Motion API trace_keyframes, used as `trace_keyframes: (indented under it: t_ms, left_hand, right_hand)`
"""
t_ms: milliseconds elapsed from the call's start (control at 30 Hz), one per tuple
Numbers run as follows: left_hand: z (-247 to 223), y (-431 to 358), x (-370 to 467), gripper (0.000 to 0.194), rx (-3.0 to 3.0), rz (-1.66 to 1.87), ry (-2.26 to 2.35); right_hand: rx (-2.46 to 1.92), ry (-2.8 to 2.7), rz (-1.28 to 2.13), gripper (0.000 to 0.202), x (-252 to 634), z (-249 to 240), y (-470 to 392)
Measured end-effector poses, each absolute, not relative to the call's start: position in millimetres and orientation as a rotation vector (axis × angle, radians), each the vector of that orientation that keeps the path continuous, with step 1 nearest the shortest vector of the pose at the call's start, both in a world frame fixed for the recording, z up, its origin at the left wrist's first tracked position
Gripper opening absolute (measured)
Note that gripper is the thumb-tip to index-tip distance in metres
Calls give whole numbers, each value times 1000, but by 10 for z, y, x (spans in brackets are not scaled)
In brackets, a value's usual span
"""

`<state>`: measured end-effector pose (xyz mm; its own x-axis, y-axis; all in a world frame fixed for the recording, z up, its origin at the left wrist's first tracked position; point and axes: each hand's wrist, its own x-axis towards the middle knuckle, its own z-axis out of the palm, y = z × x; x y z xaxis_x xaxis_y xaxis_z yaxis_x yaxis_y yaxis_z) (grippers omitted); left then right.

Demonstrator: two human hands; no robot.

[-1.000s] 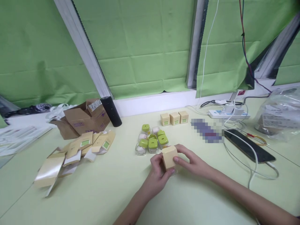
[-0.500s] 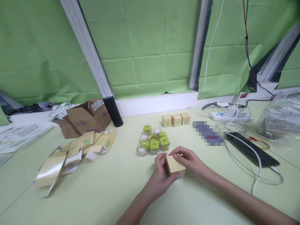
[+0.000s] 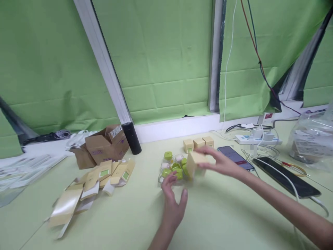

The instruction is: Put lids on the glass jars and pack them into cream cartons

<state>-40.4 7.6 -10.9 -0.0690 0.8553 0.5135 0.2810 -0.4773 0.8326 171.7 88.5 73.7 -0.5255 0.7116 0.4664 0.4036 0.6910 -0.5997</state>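
My right hand [image 3: 217, 162] grips a small tan cardboard box [image 3: 194, 162], raised off the table and a little blurred. Fingers spread, my left hand [image 3: 173, 205] holds nothing and hovers just in front of a cluster of small clear containers with green lids [image 3: 166, 172]. Some pale pink pieces show among these containers, and the held box hides part of the cluster's right side. Behind the held box stand three matching closed boxes [image 3: 198, 143] in a row near the wall.
Flattened tan cartons [image 3: 88, 184] lie in a heap on the left. Behind them are an open brown carton [image 3: 108, 146] and a black cylinder [image 3: 131, 138]. To the right lie two phones [image 3: 286, 177], cables, a power strip [image 3: 257, 139] and a clear plastic bag [image 3: 312, 139].
The small box has gone from between both hands to my right hand alone, lifted and moved away toward the row of boxes. My left hand has let go and opened. The view has shifted slightly.
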Motion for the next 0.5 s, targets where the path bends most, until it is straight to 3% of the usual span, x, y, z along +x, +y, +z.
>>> trace_keyframes:
  t_ms: [100,200,333,500]
  left_hand:
    - [-22,155,-508,25,1672,1671,1396]
    - [30,217,-653,16,1769,1697,1580]
    - [117,380,-1014,22,1968,1494,2248]
    - [338,673,-1684,37,1989,1099,2648]
  right_hand:
    - [-1023,-2275,290,49,1470,909,1490]
    - [-1039,-2397,233,47,1121,918,2015]
    - [-1111,-2486,169,29,801,752,2316]
    - [-1079,-2518,102,30,814,633,2217]
